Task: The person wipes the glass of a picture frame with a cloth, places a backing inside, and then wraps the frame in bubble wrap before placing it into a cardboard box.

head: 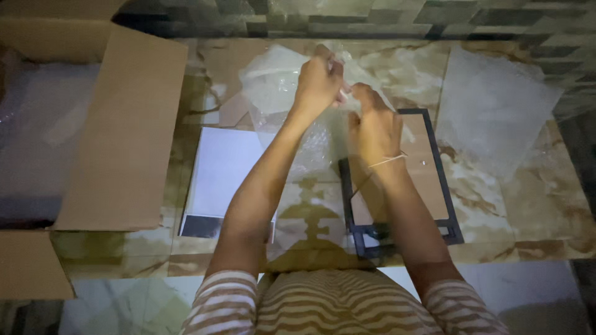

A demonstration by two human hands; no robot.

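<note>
Both my hands are raised over a marbled floor, pinching a sheet of clear bubble wrap (305, 144) that hangs down between my forearms. My left hand (318, 79) is closed on its upper edge. My right hand (375, 124), with a thin band at the wrist, grips the same wrap just beside it. Under my right forearm lies a dark picture frame (444, 186) face down, its brown backing showing. A white sheet or panel (220, 170) lies flat under my left forearm.
An open cardboard box (127, 124) with its flap folded out fills the left side. More clear plastic sheets lie at the top centre (273, 77) and at the right (496, 105). My striped trouser knees (335, 304) are at the bottom.
</note>
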